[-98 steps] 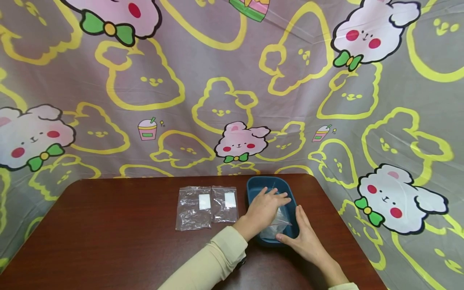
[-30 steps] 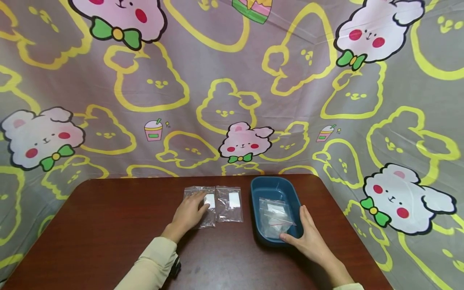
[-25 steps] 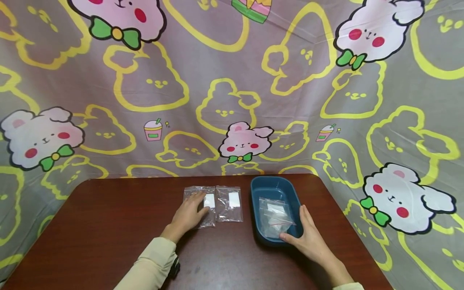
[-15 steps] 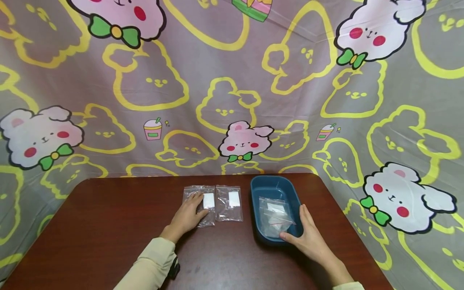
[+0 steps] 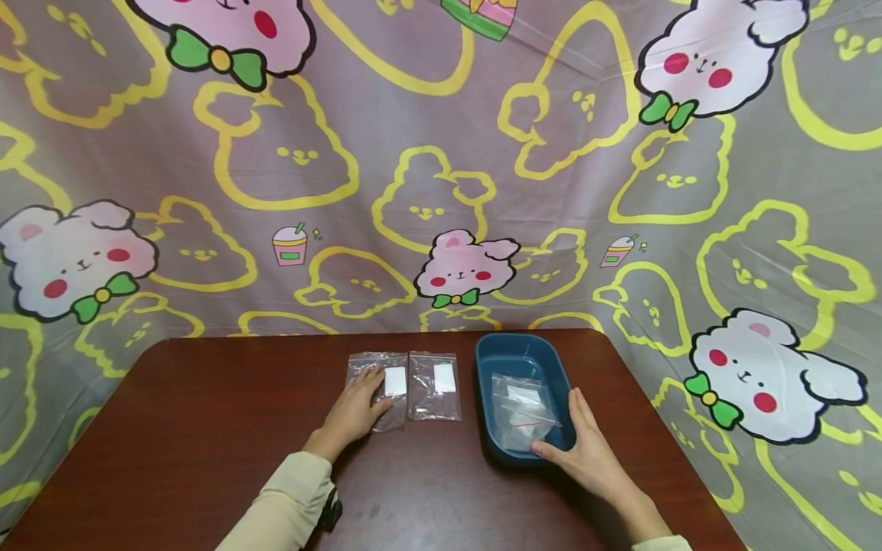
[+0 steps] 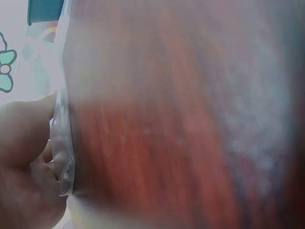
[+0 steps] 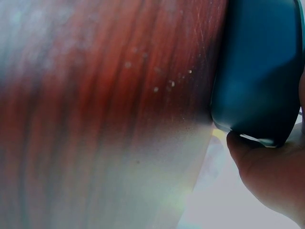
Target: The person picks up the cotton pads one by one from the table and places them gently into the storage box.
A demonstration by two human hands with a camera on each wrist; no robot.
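Note:
Two clear zip-lock bags with white labels lie flat, side by side, on the brown table. My left hand (image 5: 353, 409) rests on the left zip-lock bag (image 5: 396, 417), fingers over its left half and thumb near its lower right part. In the left wrist view that bag (image 6: 65, 167) shows edge-on beside my thumb. The right zip-lock bag (image 5: 430, 402) lies untouched. My right hand (image 5: 596, 459) holds the near right corner of a blue plastic tray (image 5: 501, 348), thumb over the rim and fingers along the outer side. Inside the tray are overlapping clear bags (image 5: 524, 421) with a white label showing.
The brown wooden table (image 5: 207, 428) has rounded far corners. A patterned cloth (image 5: 344, 229) hangs close behind its far edge and along its right side.
The left hand has left the tray and moved left onto the left zip-lock bag. Over the last second it shifts only slightly. The right hand keeps its hold on the tray.

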